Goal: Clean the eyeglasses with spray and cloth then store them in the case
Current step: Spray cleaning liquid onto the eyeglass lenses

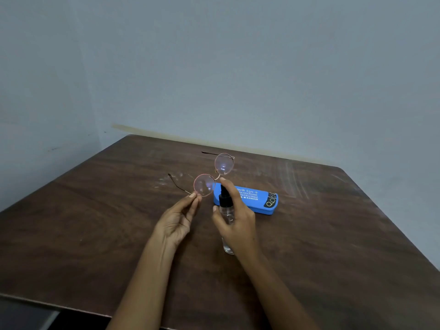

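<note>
dark brown wooden surface (95,234) carrying a closed blue hard case (252,201) toward its far edge | right hand (234,217) gripping a clear spray bottle with black nozzle (225,203), left hand (177,220) pinching the round pink-rimmed wire eyeglasses (212,177) aloft | risk: thin pinch slipping, mist missing lenses | cloth not showing; case lettering unclear

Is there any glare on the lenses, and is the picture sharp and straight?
Head view: dim, bluish light; small bright glints on both lenses of the eyeglasses; text on the blue case is soft; the table edges bend from the wide lens.
</note>
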{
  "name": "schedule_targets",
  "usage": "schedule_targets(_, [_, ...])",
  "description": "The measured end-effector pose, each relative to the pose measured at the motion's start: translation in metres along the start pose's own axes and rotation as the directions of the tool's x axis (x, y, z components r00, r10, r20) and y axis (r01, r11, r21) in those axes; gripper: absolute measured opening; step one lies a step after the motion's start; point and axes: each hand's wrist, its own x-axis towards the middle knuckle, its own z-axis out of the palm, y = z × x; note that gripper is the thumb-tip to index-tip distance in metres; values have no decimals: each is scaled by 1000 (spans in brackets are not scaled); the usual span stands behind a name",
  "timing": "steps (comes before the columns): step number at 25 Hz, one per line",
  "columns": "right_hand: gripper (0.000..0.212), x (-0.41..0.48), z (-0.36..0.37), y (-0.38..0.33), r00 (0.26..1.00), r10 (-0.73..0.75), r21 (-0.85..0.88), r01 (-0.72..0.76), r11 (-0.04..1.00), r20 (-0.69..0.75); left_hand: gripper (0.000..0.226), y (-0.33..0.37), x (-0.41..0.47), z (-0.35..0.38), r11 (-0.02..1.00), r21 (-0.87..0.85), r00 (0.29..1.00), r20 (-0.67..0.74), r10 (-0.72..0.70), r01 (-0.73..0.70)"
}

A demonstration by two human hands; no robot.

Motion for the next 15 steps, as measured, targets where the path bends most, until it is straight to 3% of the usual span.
schedule_targets(7, [57,0,-13,4,998,60,-71,-58,996,32,31,1,2,2,997,69,999,-10,-34,35])
schedule_targets(15, [51,-1,-14,0,995,83,-155,-73,985,57,15,2,0,7,994,61,995,-35,-90,92])
